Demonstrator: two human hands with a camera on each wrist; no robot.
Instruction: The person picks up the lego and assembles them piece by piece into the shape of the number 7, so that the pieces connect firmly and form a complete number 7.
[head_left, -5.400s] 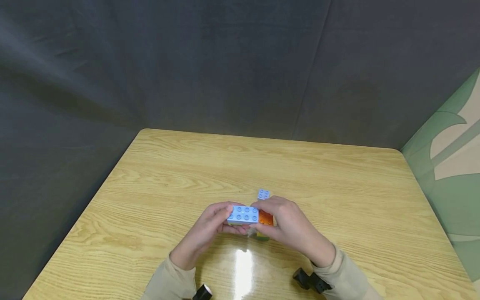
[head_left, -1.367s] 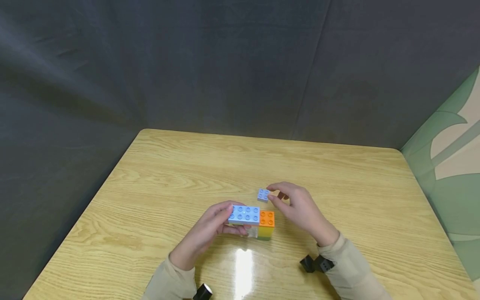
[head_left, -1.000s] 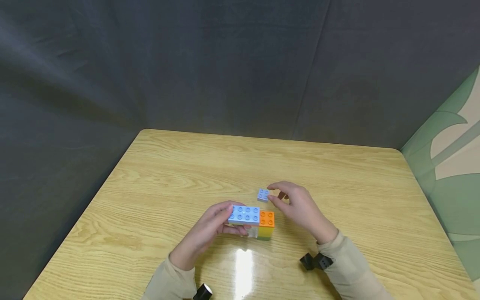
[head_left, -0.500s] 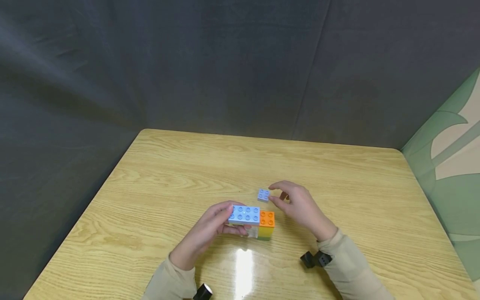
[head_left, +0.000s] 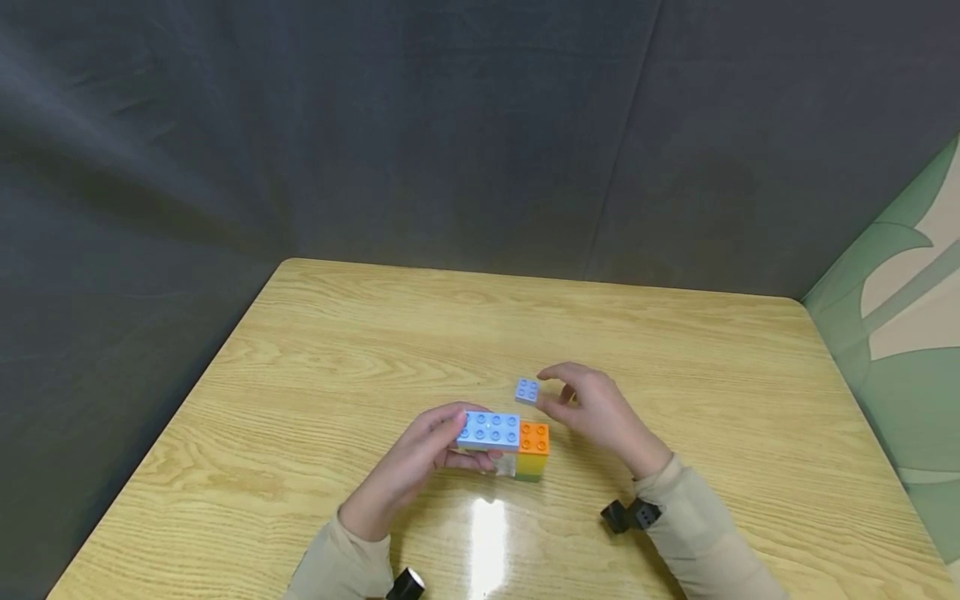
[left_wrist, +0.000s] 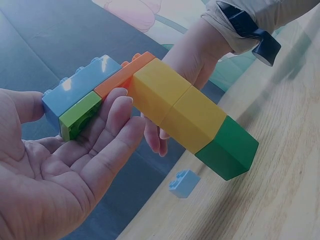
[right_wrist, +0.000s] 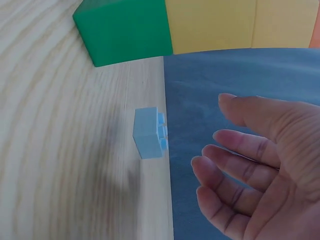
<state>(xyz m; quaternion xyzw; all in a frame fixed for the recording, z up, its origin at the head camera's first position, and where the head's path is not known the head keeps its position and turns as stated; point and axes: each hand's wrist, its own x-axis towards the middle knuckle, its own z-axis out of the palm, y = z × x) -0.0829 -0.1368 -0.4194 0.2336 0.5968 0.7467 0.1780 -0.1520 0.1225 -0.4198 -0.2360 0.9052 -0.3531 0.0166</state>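
Note:
My left hand (head_left: 420, 446) grips one end of a structure of joined toy building bricks, thumb on the long light-blue brick (head_left: 488, 429) and fingers underneath. Under that blue brick sits a small light-green piece (left_wrist: 80, 117). An orange brick (left_wrist: 125, 77) links to a column of two yellow bricks (left_wrist: 182, 107) with a dark green brick (left_wrist: 229, 150) at its bottom. My right hand (head_left: 596, 408) hovers beside a small light-blue brick (head_left: 527, 390) standing studs up on the table. In the right wrist view a gap separates its loosely bent fingers from this small brick (right_wrist: 147, 134).
The wooden table (head_left: 375, 333) extends beyond both hands to a dark cloth (head_left: 465, 150) at the back and left. A green and beige patterned panel (head_left: 900, 350) borders the right side. Dark wrist-worn devices (head_left: 630, 516) sit at both sleeves.
Earlier the right hand held the structure's orange end; it has let go and moved back and right to beside the small blue brick. Over the last second both hands stay nearly still.

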